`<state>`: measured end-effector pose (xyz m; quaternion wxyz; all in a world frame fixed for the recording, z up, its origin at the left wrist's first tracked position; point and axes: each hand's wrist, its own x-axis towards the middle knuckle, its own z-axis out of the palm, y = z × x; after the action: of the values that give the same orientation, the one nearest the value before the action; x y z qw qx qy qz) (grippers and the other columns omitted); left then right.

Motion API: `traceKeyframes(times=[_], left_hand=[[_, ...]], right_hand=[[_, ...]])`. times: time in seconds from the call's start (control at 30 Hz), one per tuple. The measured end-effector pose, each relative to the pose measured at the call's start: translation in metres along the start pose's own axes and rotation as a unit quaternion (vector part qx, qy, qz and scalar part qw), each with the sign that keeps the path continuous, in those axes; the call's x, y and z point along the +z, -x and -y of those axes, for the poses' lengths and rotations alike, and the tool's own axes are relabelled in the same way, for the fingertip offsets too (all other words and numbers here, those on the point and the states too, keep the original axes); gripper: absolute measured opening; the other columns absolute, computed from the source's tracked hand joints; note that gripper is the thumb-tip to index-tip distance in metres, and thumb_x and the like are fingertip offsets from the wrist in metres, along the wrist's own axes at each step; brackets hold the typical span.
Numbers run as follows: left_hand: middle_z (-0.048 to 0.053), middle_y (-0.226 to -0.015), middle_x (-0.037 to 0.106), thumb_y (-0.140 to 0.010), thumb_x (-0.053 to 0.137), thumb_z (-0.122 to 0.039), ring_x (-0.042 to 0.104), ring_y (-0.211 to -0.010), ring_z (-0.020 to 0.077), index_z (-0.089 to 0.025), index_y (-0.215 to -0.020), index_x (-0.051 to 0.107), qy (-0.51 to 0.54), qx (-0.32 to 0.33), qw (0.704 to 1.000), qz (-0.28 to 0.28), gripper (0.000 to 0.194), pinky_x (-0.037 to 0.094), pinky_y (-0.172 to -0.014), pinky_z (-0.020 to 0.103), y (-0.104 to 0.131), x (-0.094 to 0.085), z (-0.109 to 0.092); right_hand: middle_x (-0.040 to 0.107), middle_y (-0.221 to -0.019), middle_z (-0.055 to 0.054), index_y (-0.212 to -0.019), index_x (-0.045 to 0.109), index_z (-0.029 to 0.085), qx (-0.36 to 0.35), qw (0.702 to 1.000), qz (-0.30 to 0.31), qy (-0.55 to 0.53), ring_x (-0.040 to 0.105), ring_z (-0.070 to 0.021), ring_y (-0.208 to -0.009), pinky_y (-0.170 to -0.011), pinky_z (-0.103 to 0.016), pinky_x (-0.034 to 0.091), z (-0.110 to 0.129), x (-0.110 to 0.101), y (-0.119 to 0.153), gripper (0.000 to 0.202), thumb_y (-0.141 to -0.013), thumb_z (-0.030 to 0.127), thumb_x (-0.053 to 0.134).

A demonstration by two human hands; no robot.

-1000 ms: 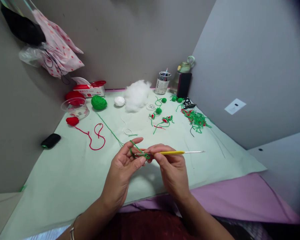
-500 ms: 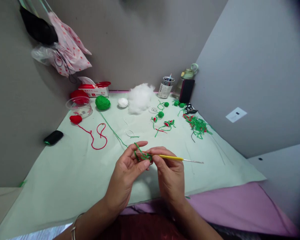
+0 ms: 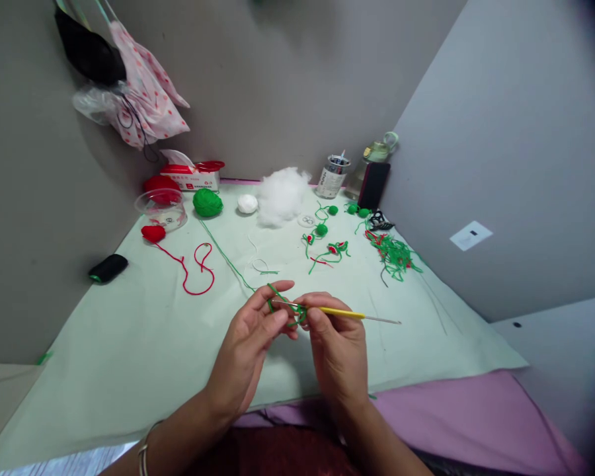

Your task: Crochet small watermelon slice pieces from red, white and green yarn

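Note:
My right hand [image 3: 338,350] pinches a crochet hook with a yellow handle [image 3: 344,313]; one metal end points left into green yarn, the other sticks out to the right. Green yarn [image 3: 300,316] is looped around the hook's left end, between both hands. My left hand [image 3: 248,340] has that yarn running over its raised index finger, with the thumb and other fingers bent around it. A strand leads back from my left hand to a green yarn ball [image 3: 207,203]. The fingers partly hide the small loops.
White stuffing [image 3: 282,196], a white ball [image 3: 247,203] and a tissue box [image 3: 198,178] stand at the back. Red yarn [image 3: 198,291] lies left. Green and red scraps [image 3: 396,254], a phone [image 3: 374,186] and a jar [image 3: 332,178] are on the right.
My left thumb has drawn back a little from the green loops, which now show more openly beside my right fingertips. The whole view has shifted slightly.

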<state>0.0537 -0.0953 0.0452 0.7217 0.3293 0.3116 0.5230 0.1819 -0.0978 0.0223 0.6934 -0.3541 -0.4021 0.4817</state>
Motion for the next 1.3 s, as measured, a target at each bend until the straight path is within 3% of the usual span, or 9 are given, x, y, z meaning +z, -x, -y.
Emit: traceKeyframes(times=[0.17, 0.37, 0.73, 0.83, 1.07, 1.3], left_hand=[[0.0, -0.092, 0.071, -0.089, 0.079, -0.025, 0.059, -0.082, 0.0126, -0.024, -0.126, 0.073, -0.028, -0.016, 0.999, -0.012, 0.038, 0.047, -0.085, 0.027, -0.0023, -0.005, 0.0021], [-0.001, -0.087, 0.071, -0.084, 0.083, -0.022, 0.059, -0.082, 0.0121, -0.026, -0.125, 0.076, -0.001, -0.038, 0.999, -0.01, 0.042, 0.046, -0.083, 0.027, -0.0064, -0.0045, 0.0038], [-0.001, -0.087, 0.073, -0.078, 0.089, -0.023, 0.06, -0.081, 0.0104, -0.027, -0.124, 0.076, 0.0, -0.038, 0.999, -0.009, 0.048, 0.046, -0.085, 0.025, -0.0082, -0.0024, 0.0053], [-0.001, -0.09, 0.074, -0.078, 0.089, -0.023, 0.062, -0.084, 0.0108, -0.027, -0.124, 0.076, -0.002, -0.035, 0.999, -0.008, 0.047, 0.047, -0.086, 0.025, -0.0086, 0.0001, 0.005], [-0.003, -0.083, 0.073, -0.077, 0.088, -0.02, 0.061, -0.079, 0.0112, -0.028, -0.116, 0.078, -0.01, -0.024, 0.999, -0.029, 0.041, 0.047, -0.082, 0.025, -0.0082, 0.0007, 0.0062], [0.0, -0.089, 0.07, -0.083, 0.081, -0.02, 0.058, -0.086, 0.0143, -0.025, -0.12, 0.074, -0.036, -0.011, 0.999, -0.018, 0.039, 0.046, -0.087, 0.028, -0.0063, -0.0012, 0.0026]], right_hand=[[0.077, -0.087, 0.0, -0.093, 0.084, 0.029, 0.009, 1.0, 0.007, -0.017, 0.064, -0.0116, -0.071, -0.064, -0.023, 0.054, -0.0023, -0.0001, -0.0003, 0.007, -0.087, 0.031, 0.083], [0.08, -0.097, -0.001, -0.098, 0.084, 0.032, -0.067, 0.997, 0.025, 0.043, 0.072, -0.0155, -0.092, -0.07, -0.023, 0.058, -0.0044, -0.0007, 0.0038, 0.017, -0.092, 0.018, 0.076], [0.08, -0.098, -0.001, -0.099, 0.084, 0.032, -0.128, 0.985, 0.008, 0.118, 0.073, -0.0159, -0.096, -0.082, -0.027, 0.061, -0.0015, -0.0037, 0.0032, 0.025, -0.091, 0.011, 0.074], [0.079, -0.099, -0.001, -0.099, 0.083, 0.033, -0.114, 0.988, 0.02, 0.103, 0.073, -0.0161, -0.097, -0.083, -0.028, 0.06, -0.0028, -0.0062, 0.0024, 0.023, -0.092, 0.013, 0.075], [0.079, -0.094, -0.001, -0.092, 0.084, 0.032, -0.035, 0.999, 0.02, 0.003, 0.072, -0.0155, -0.09, -0.068, -0.024, 0.056, -0.0053, -0.004, 0.0002, 0.009, -0.087, 0.025, 0.082], [0.079, -0.09, 0.0, -0.089, 0.085, 0.031, -0.023, 1.0, -0.001, 0.0, 0.07, -0.0124, -0.081, -0.064, -0.021, 0.053, -0.0057, -0.0049, -0.0006, 0.007, -0.085, 0.026, 0.084]])
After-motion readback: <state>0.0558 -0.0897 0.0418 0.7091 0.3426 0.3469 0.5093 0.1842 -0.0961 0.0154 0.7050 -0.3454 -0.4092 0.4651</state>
